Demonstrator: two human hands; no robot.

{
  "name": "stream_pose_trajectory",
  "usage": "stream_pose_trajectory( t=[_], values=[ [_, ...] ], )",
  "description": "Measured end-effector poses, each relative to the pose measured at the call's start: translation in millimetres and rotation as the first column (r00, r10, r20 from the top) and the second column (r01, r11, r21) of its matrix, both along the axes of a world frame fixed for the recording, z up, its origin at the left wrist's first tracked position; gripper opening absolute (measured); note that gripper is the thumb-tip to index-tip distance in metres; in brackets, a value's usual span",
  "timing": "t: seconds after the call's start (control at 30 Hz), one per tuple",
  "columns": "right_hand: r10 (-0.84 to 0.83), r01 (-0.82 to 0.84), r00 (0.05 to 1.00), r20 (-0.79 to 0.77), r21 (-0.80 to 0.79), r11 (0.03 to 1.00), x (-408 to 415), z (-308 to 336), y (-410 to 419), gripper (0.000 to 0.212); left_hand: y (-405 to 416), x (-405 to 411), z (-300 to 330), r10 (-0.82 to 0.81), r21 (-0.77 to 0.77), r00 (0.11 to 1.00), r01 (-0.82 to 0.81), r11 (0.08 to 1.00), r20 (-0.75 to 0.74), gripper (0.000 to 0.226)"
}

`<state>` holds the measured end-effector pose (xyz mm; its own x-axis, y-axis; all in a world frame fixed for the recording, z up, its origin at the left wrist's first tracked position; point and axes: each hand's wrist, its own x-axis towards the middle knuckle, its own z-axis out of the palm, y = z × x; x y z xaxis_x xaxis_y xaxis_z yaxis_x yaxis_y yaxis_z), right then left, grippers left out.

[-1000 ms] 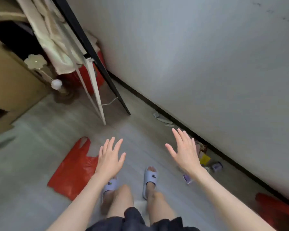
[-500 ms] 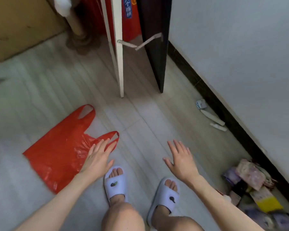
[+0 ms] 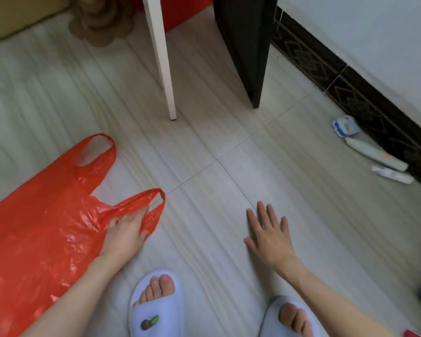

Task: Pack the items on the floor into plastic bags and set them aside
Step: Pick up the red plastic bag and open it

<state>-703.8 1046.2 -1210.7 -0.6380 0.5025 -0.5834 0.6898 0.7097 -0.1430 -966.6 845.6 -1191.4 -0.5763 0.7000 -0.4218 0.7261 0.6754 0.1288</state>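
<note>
A red plastic bag (image 3: 41, 222) lies flat on the pale tiled floor (image 3: 204, 147) at the left, its two handle loops pointing toward the room. The left hand (image 3: 125, 233) lies on the nearer loop, fingers curled into the plastic and gathering it. The right hand (image 3: 269, 233) hovers above bare tile, fingers spread and straight, holding nothing. Along the dark skirting board (image 3: 350, 91) lie a small blue-and-white packet (image 3: 345, 126) and two white tubes (image 3: 374, 154). Both feet wear white slippers (image 3: 156, 305).
</note>
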Motion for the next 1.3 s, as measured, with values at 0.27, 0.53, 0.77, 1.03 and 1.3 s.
stream_pose_trajectory(
  t=[0.27,0.53,0.77,1.03,1.3],
  values=[
    [-0.123,0.118,0.990,-0.067,-0.075,0.990,3.3,50.6,8.2,0.065,59.6,12.7,84.7,0.005,0.299,0.998,0.014,0.954,-0.062,0.025],
    [-0.161,0.222,0.879,-0.448,0.086,0.971,28.5,202.1,14.7,0.059,136.2,58.9,240.0,-0.042,0.679,0.995,0.092,0.728,-0.090,0.014],
    [-0.485,0.463,0.542,-0.686,-0.238,0.854,48.0,357.9,10.3,0.025,188.7,129.5,360.8,-0.182,0.815,0.964,-0.054,0.578,0.193,0.028],
    [-0.426,0.750,0.360,-0.830,-0.014,0.661,53.7,386.1,0.8,0.062,182.2,199.3,412.6,-0.297,0.792,0.831,-0.251,0.557,0.471,0.030],
    [-0.365,0.648,0.262,-0.893,-0.118,0.753,46.2,395.1,28.0,0.022,166.4,168.6,406.5,-0.338,0.961,0.933,-0.027,0.276,0.123,0.024]
  ],
)
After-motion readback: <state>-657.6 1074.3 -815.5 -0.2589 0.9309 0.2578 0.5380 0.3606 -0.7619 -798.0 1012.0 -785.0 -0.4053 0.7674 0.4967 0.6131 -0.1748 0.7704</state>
